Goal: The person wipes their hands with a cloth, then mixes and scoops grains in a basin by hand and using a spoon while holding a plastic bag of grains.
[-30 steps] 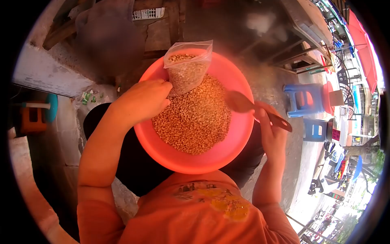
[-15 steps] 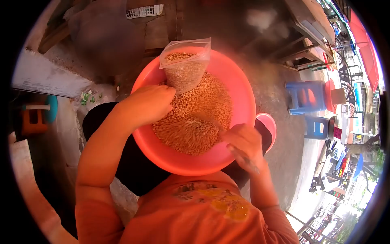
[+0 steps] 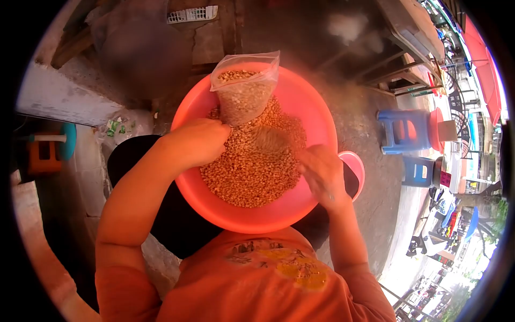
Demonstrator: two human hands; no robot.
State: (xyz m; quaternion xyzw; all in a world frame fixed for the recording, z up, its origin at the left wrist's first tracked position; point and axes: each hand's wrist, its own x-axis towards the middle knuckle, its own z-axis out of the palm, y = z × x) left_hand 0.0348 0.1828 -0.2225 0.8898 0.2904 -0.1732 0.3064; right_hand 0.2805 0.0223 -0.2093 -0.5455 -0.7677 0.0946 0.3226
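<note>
A large pink plastic basin (image 3: pixel 252 219) rests on my lap, with a heap of small golden-brown kernels (image 3: pixel 247 185) in it. Against its far side stands a clear plastic bag (image 3: pixel 245 99), mouth upward and partly filled with the same kernels. My left hand (image 3: pixel 204 142) is closed at the bag's lower left corner; the fingertips are partly hidden. In my right hand (image 3: pixel 323 174), at the right of the basin, is a spoon (image 3: pixel 272 140). Its bowl is motion-blurred and lies at the kernels below the bag; the handle is mostly hidden by the hand.
A smaller pink basin (image 3: pixel 353 170) shows beside my right knee. Blue plastic stools (image 3: pixel 405 129) stand to the right, near a wooden table frame (image 3: pixel 407 70). A white basket (image 3: pixel 192 14) is at the top, and an orange stool (image 3: pixel 44 156) at the left.
The spoon has moved up and away from me through the kernels, toward the bag. My right hand has risen slightly and turned. My left hand and the bag stay nearly in place.
</note>
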